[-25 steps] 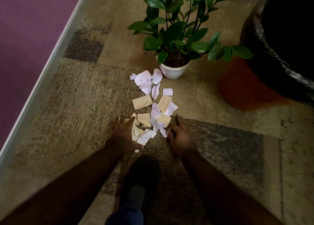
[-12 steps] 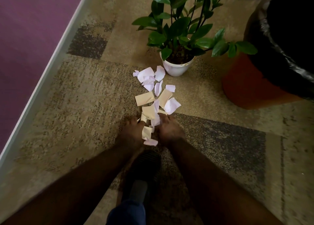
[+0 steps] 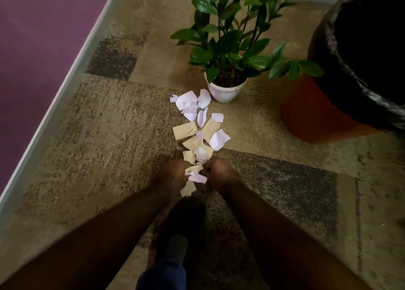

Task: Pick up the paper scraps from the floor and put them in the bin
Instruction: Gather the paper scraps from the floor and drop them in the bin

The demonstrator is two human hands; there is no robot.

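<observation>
Both hands, left hand (image 3: 173,175) and right hand (image 3: 217,173), cupping inward at frame centre, fingers pressing paper scraps (image 3: 195,175) together, bunching for bin (image 3: 350,75) upper right.

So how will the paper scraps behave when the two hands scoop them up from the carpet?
The paper scraps look thin and creased, so they are probably light and floppy. They lie loose and overlapping, so some may slip out between the left hand and right hand; one piece already hangs below the grip. Pressing the bunch together should help.

No writing, label or number can be read anywhere.
</observation>
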